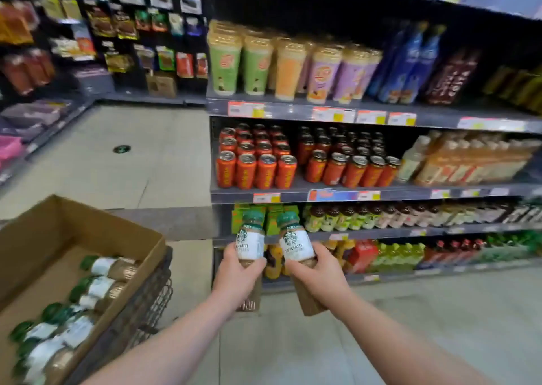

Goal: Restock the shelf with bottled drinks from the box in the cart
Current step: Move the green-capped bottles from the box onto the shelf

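Note:
My left hand [239, 276] grips one coffee bottle [250, 239] with a green cap and white label, held upright. My right hand [318, 273] grips a second bottle of the same kind [296, 242], tilted slightly left. Both bottles are in front of the lower shelves [381, 232] of the drinks rack, apart from it. At lower left an open cardboard box [88, 229] sits in a wire cart [146, 305]; several more of these bottles [99, 288] lie on their sides inside it.
The rack on the right holds cups on the top tier, orange cans [255, 164] and bottles in the middle, and mixed drinks below. A snack rack [132, 32] stands at the back left. Pale tiled floor [132, 156] runs between them.

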